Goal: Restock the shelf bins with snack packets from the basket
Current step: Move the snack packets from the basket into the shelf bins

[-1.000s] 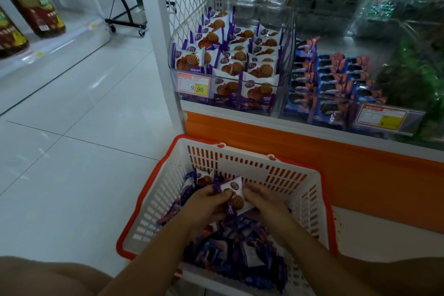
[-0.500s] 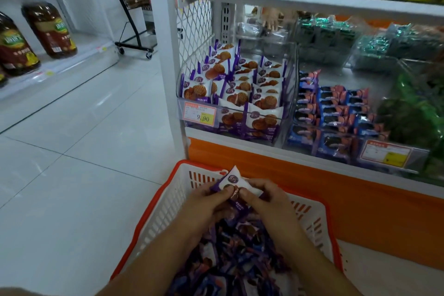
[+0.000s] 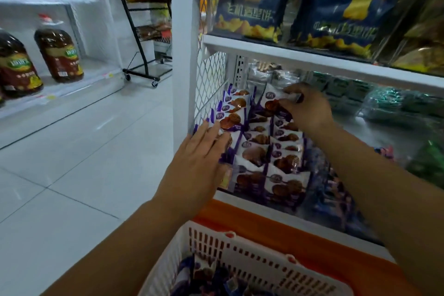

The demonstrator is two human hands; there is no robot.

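We have lifted both hands from the basket (image 3: 252,243) to the bin (image 3: 252,196). Half a second ago they shared one packet above the basket; now our right hand (image 3: 310,108) alone pinches that packet (image 3: 272,102) between thumb and fingertips at the back of the bin's right-hand row, while our left hand (image 3: 199,158) lies flat, fingers straight, on the front-left packets. We judge it nearly stocked: it stands on edge, printed face towards us, long axis leaning up and back.

The snack packets (image 3: 254,152) are white and purple with brown biscuit pictures, the basket (image 3: 252,257) white with a slotted wall, the shelf base (image 3: 312,250) orange.
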